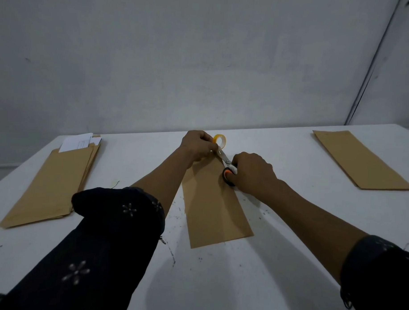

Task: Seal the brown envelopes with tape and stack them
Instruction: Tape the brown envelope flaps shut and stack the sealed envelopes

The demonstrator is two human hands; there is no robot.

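Dark navy sleeves (pixel 107 239) (small pale flower prints) pushed up, bare forearms below

Both arms stretched toward the tabletop's far edge, dark sleeves pushed up, left hand (pixel 197 144) fingers pinched together, right hand (pixel 251 171) curled in a grip

brown envelope (pixel 214 208), orange-handled scissors (pixel 228 169)
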